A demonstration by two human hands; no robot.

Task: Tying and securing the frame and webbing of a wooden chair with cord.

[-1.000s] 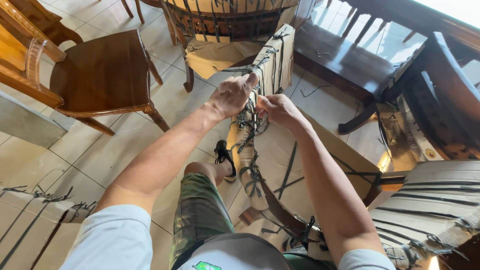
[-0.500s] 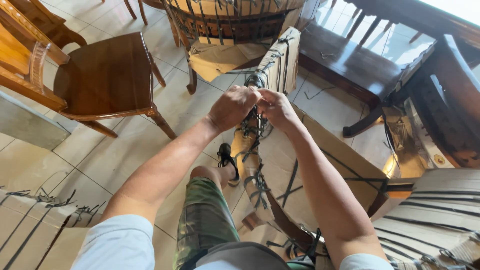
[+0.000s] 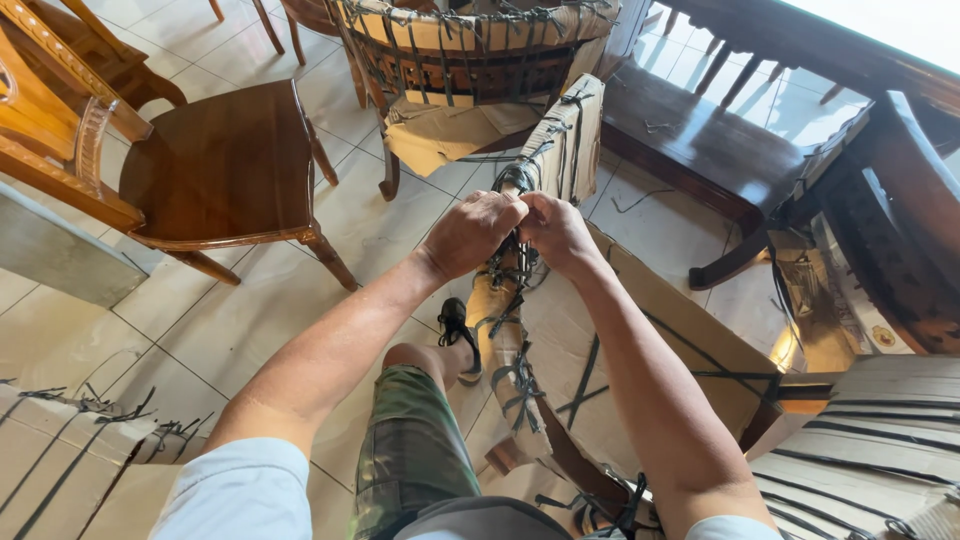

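Matt brown cardboard wrapping [image 3: 560, 150] is covering the long furniture piece, creased and rough at its edges, and thin black plastic strapping [image 3: 515, 270] is binding it, looking slick and slightly shiny. The wooden chair [image 3: 215, 170] is showing a smooth, glossy brown varnish. The tiled floor [image 3: 100, 340] is gleaming pale and glazed. Camouflage cloth shorts [image 3: 410, 450] are looking soft and matt, and a dark wooden bench [image 3: 700, 150] is shining with polish.

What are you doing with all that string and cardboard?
A person's left hand and right hand meet, gripping black string on a cardboard-wrapped furniture piece. A bare wooden chair stands to the left, another wrapped chair behind. Flat cardboard lies on the tile floor.
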